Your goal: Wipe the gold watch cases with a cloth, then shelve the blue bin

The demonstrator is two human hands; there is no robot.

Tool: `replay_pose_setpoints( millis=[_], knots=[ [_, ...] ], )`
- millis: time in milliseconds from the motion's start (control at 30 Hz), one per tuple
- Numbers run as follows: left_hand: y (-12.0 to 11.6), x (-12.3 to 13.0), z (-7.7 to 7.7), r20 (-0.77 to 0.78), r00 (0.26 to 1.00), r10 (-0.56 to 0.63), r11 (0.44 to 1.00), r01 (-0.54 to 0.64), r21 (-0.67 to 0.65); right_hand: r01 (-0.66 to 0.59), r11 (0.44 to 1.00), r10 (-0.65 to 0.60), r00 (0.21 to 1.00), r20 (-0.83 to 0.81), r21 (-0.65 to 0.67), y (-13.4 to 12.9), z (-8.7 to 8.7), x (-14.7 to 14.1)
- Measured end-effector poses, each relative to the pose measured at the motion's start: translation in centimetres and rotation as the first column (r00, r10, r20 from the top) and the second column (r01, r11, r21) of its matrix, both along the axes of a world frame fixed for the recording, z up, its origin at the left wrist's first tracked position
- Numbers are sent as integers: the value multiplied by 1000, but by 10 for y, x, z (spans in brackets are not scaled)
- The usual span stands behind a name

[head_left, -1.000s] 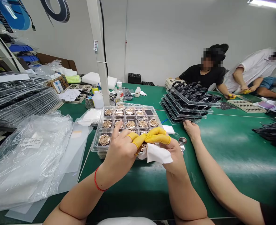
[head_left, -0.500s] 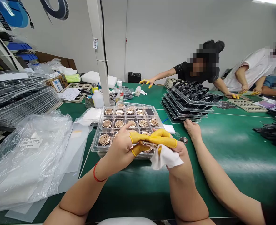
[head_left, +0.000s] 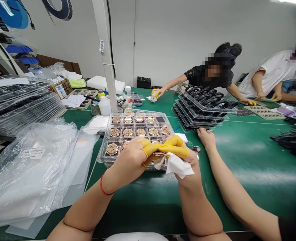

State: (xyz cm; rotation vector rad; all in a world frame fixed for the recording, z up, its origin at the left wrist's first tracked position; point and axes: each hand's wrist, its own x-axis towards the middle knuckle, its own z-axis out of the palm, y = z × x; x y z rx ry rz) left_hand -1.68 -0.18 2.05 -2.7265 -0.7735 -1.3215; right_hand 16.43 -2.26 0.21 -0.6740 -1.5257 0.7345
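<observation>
Gold case [head_left: 159,154]: above near edge of clear tray [head_left: 103,152], edge-on, long axis left-right
Left hand [head_left: 135,152]: fingers clamped on left end
Right hand [head_left: 185,157]: fingers clamped on right end, plus white cloth [head_left: 179,166]

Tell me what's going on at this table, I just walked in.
Someone's left hand and right hand are pinching a small gold-coloured piece between them, with a white cloth in the right. They're above the near edge of a clear tray holding round gold-coloured pieces. To the right, another person's hand rests by stacked trays of black straps. Across the table, a person in black has a hand on a small white bottle.
</observation>
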Motion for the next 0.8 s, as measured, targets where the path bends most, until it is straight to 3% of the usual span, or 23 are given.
replay_pose_setpoints(
  millis=[100, 200, 500, 633, 800],
  knots=[
    [8, -3, 0, 5, 1000, -26, 984, 24, 179, -127, 989, 124, 991, -43, -71, 0, 5, 0],
    [14, -8, 2, -58, 997, -49, 971, 62, 230, -140, 984, 143, 990, 19, -108, -2, 9, 0],
    [16, -13, 4, -281, 957, -74, 982, 119, 148, 29, 995, 2, 951, 309, -96, -6, 11, 2],
    [17, -17, 3, -202, 961, -190, 964, 221, 145, -69, 994, 95, 939, 332, -88, -10, 18, 4],
    [19, -14, 2, -100, 927, -362, 926, 370, 80, -3, 990, 46, 953, 300, -141, -16, 22, 10]
  ],
)
